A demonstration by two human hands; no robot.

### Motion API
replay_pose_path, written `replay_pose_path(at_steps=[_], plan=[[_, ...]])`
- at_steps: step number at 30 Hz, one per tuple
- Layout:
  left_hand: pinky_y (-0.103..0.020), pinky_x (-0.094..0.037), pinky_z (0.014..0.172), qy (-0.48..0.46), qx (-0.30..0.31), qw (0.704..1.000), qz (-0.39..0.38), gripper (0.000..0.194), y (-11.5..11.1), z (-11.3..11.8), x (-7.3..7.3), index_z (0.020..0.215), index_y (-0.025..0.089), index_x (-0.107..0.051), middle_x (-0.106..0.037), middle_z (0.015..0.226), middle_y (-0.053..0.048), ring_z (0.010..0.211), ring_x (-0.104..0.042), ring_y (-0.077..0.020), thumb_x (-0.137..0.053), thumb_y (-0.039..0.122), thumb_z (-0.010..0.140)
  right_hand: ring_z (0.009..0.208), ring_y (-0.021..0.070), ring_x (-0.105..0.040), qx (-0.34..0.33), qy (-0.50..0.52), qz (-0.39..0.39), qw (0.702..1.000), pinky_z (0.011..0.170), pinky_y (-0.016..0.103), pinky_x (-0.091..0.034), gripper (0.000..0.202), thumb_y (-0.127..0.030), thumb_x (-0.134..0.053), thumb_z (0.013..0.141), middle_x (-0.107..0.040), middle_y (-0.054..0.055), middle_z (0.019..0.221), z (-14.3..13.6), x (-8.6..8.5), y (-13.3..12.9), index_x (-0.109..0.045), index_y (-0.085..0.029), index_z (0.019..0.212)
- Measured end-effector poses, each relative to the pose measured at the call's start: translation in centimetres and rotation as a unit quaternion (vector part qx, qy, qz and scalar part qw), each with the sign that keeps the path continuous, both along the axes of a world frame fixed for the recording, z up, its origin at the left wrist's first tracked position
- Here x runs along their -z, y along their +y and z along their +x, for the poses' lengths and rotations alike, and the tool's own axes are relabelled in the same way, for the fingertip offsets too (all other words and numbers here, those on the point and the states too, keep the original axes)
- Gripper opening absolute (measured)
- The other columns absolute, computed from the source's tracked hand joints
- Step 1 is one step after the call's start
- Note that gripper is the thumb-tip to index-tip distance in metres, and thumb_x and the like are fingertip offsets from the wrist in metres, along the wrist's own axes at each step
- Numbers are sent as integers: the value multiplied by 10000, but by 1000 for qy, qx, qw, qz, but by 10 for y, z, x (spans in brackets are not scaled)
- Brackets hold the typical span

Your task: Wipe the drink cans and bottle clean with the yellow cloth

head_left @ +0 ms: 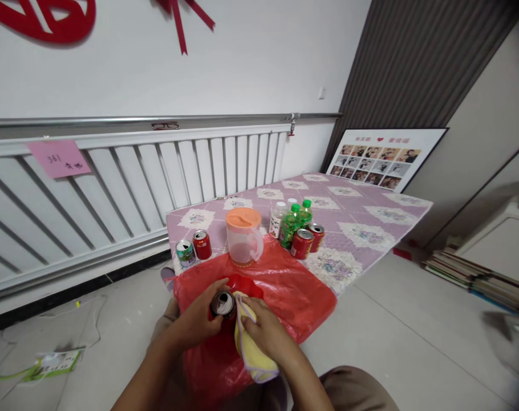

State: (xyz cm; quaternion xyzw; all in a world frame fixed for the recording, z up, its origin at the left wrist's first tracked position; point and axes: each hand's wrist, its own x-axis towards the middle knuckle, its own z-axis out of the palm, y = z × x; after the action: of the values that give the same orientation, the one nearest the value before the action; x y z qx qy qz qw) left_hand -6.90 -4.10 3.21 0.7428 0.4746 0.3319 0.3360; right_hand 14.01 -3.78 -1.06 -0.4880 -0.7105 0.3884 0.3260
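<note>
Wrapped round a dark drink can (223,304) with an opened top is my left hand (202,314). My right hand (262,325) grips a folded yellow cloth (253,351) with a purple edge, pressed close to the can's right side. Both are over a red plastic sheet (302,285) that drapes across the table's near edge. Just behind my hands lies a red dish (246,285), partly hidden by them. Beyond it stands a clear pitcher (242,242) with an orange lid.
A green can (185,253) and a red can (202,245) stand left of the pitcher. To its right are green bottles (289,226), a white-capped bottle (277,220) and two red cans (301,244). The table (370,228) adjoins a radiator (191,165); a power strip (56,364) lies on the floor.
</note>
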Motion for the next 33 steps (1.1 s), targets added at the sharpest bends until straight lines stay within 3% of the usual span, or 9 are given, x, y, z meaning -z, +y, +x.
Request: replay_pose_path(at_steps=[5, 8, 12, 16, 24, 33], plan=[[-481, -344, 1140, 12, -11, 999, 33, 773, -1, 3, 7, 1385, 227, -398, -492, 1417, -106, 1327, -454, -273, -560, 60, 648, 1271, 216, -511, 14, 0, -4, 1000, 1110, 399, -352, 512, -181, -528, 814, -580, 101, 1341, 0, -4, -4, -561, -197, 1325], [-544, -344, 1118, 21, -96, 993, 65, 771, -5, 9, 20, 1375, 190, -405, -473, 1392, -154, 1327, -428, -333, -684, 181, 656, 1280, 215, -501, 20, 2, 2, 1000, 1115, 411, -346, 512, -185, -527, 819, -573, 90, 1352, -1, -10, -5, -557, -219, 1329], [-551, -413, 1044, 10, -182, 981, 60, 706, -9, 15, 33, 1347, 178, -417, -541, 1263, -142, 1211, -522, -315, -684, 252, 698, 1320, 215, -455, 21, 18, 27, 999, 1135, 423, -316, 505, -220, -523, 836, -533, 84, 1393, -2, -23, -4, -543, -235, 1340], [-509, -415, 1054, -32, -158, 986, 52, 688, -7, 13, 33, 1323, 185, -432, -568, 1240, -120, 1182, -546, -282, -634, 166, 666, 1333, 217, -438, 16, 37, 40, 998, 1137, 428, -313, 493, -226, -532, 840, -520, 73, 1406, -3, -29, -2, -549, -255, 1332], [-465, -356, 1128, -58, -86, 994, 14, 756, -6, 4, 24, 1385, 196, -383, -555, 1328, -105, 1255, -519, -248, -541, 55, 659, 1268, 230, -514, -11, -24, 1, 1000, 1099, 414, -362, 509, -198, -537, 827, -561, 106, 1354, 0, -7, -6, -554, -223, 1335], [-457, -366, 1131, -63, -73, 995, -1, 782, -3, 3, 27, 1390, 206, -383, -554, 1344, -97, 1260, -524, -235, -535, 41, 640, 1327, 213, -444, 4, 18, 47, 999, 1136, 418, -313, 501, -236, -526, 851, -525, 69, 1405, -6, -30, 2, -533, -251, 1352]])
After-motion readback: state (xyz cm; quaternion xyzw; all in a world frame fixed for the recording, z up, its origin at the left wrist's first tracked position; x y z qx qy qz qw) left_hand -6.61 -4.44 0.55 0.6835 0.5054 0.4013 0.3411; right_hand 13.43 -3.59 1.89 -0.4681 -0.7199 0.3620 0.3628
